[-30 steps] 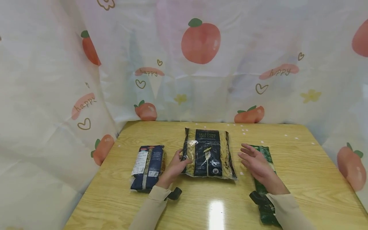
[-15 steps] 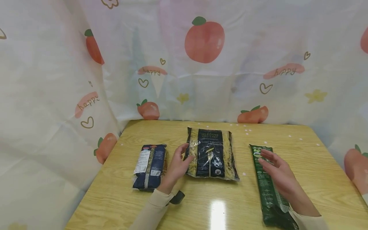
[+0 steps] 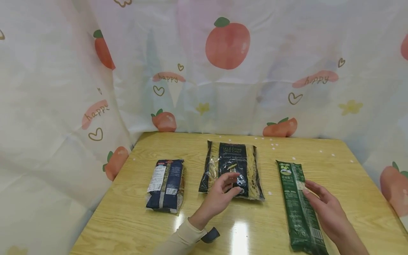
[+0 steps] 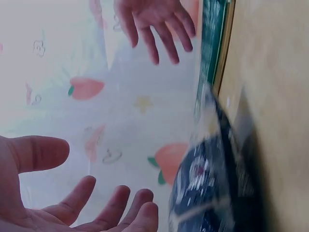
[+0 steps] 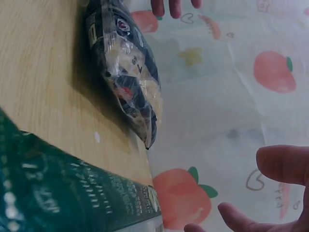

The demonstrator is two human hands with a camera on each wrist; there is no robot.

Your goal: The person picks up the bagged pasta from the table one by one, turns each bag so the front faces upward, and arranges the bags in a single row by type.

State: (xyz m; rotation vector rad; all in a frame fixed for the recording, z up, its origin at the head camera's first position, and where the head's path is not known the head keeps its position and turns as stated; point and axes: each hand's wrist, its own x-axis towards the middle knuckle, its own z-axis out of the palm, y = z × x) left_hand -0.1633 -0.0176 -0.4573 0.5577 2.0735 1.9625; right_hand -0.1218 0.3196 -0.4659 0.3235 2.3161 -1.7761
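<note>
A clear and dark bag of penne pasta (image 3: 232,156) lies at the middle of the table. My left hand (image 3: 220,198) hovers over its lower front, with fingers loosely bent and holding nothing. In the left wrist view, space shows between that hand (image 4: 91,208) and the pasta bag (image 4: 203,188). To the right lies a long green packet marked as spaghetti (image 3: 296,209). My right hand (image 3: 329,212) is at its right side, fingertips near the packet's edge in the head view. The right wrist view shows the thumb and fingers of this hand (image 5: 285,193) spread apart, above the green packet (image 5: 82,188).
A smaller navy pasta bag (image 3: 165,186) with a white label lies on the left of the wooden table (image 3: 127,226). Small white specks dot the far part of the tabletop. Behind it hangs a fruit-patterned curtain (image 3: 191,42), which also covers the sides.
My left hand has left the penne bag's left edge and moved right, over its lower front. My right hand has moved right and nearer to me, uncovering more of the green packet.
</note>
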